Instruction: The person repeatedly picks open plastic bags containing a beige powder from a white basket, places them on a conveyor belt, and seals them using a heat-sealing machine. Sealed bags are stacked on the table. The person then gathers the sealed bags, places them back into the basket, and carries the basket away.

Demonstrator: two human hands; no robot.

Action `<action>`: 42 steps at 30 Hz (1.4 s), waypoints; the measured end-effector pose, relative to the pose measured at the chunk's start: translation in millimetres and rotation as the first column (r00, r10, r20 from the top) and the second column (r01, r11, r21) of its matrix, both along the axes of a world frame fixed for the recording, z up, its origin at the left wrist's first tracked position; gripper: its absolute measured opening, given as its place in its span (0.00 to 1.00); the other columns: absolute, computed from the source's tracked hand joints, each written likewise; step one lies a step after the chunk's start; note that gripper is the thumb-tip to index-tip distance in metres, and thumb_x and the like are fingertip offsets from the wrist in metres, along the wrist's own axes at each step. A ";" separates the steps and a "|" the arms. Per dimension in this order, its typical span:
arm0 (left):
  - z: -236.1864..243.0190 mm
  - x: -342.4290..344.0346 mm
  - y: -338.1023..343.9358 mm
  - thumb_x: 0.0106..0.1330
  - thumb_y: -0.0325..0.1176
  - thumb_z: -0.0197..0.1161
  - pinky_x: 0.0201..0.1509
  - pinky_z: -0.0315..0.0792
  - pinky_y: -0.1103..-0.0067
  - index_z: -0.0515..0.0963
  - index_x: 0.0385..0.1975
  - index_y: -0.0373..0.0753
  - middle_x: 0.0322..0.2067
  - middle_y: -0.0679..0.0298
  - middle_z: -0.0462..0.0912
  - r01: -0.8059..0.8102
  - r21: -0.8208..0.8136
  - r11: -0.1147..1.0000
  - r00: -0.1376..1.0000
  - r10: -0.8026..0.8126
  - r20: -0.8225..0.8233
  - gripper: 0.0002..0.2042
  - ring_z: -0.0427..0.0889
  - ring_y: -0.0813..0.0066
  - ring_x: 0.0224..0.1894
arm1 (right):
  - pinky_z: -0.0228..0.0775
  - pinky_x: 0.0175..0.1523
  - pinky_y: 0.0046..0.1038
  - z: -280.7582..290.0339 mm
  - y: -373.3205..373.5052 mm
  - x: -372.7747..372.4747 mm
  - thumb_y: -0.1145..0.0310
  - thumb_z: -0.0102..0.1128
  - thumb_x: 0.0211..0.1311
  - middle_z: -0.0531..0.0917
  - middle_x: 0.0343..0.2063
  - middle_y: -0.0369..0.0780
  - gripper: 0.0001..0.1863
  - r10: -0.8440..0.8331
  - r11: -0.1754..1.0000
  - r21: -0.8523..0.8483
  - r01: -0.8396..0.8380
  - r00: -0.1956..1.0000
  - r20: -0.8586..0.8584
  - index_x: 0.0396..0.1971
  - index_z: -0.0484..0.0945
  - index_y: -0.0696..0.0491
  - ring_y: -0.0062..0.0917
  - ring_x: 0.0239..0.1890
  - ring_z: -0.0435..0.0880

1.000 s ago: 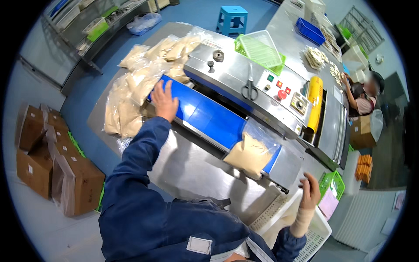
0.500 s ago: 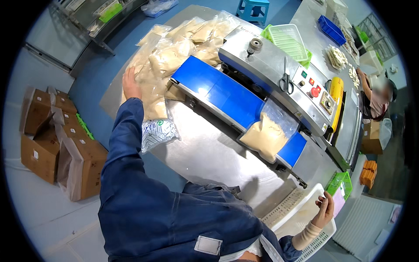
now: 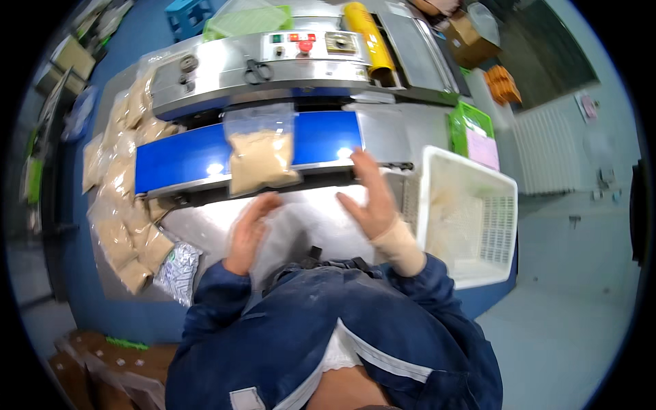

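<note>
A clear plastic bag of beige powder (image 3: 263, 160) lies on the blue conveyor belt (image 3: 181, 160) of a metal bag sealing machine (image 3: 219, 75), its flat upper end toward the machine body. Just below the bag's near edge is my left hand (image 3: 249, 232), slightly blurred, fingers stretched out and nothing in them. My right hand (image 3: 372, 201) hovers by the belt's right end, thumb and fingers apart, also holding nothing. Neither hand clearly touches the bag. To the left, several similar filled bags (image 3: 113, 229) are heaped on the metal table, beside a white-and-blue printed packet (image 3: 179, 270).
A white plastic basket (image 3: 471, 277) stands right of the belt, with a green basket (image 3: 478, 119) behind it. Black scissors (image 3: 258, 71) lie on the machine near its control panel (image 3: 314, 46). Cardboard boxes (image 3: 147, 362) are at lower left, a blue stool (image 3: 188, 17) at the back.
My view has turned toward the right. My left hand has left the bag heap and come in front of the belt; my right hand has moved from over the white basket to the belt's end.
</note>
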State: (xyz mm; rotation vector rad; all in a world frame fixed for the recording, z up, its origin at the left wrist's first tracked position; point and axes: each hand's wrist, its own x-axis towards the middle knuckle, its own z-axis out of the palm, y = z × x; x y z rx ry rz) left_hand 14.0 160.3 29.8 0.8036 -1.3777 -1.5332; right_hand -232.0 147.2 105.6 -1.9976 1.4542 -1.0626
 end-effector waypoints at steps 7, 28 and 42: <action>46.4 -143.4 30.3 0.64 0.35 0.49 0.51 0.64 0.79 0.58 0.54 0.32 0.47 0.60 0.69 0.137 0.474 0.870 0.883 0.109 -0.456 0.21 0.69 0.73 0.49 | 0.48 0.60 0.38 -16.5 27.9 9.4 0.64 0.52 0.47 0.68 0.50 0.42 0.18 -0.030 0.987 -0.159 -0.019 0.952 -0.303 0.42 0.72 0.51 0.34 0.53 0.64; 45.8 -290.4 79.9 0.58 0.24 0.51 0.49 0.66 0.76 0.71 0.42 0.33 0.41 0.54 0.74 0.355 -0.315 0.880 0.899 -0.229 0.373 0.12 0.73 0.63 0.45 | 0.58 0.57 0.33 -69.9 246.5 -215.8 0.64 0.61 0.45 0.63 0.54 0.51 0.31 -0.585 0.735 0.129 0.666 0.718 -0.376 0.50 0.62 0.59 0.43 0.54 0.65; 46.9 -309.3 64.7 0.56 0.25 0.54 0.53 0.63 0.73 0.69 0.46 0.36 0.46 0.55 0.70 0.364 -0.486 0.794 0.904 -0.176 0.389 0.16 0.69 0.60 0.50 | 0.65 0.49 0.26 -4.6 228.4 -243.6 0.81 0.42 0.60 0.77 0.42 0.46 0.11 -0.582 0.809 -0.081 0.582 0.813 0.036 0.39 0.74 0.62 0.30 0.45 0.75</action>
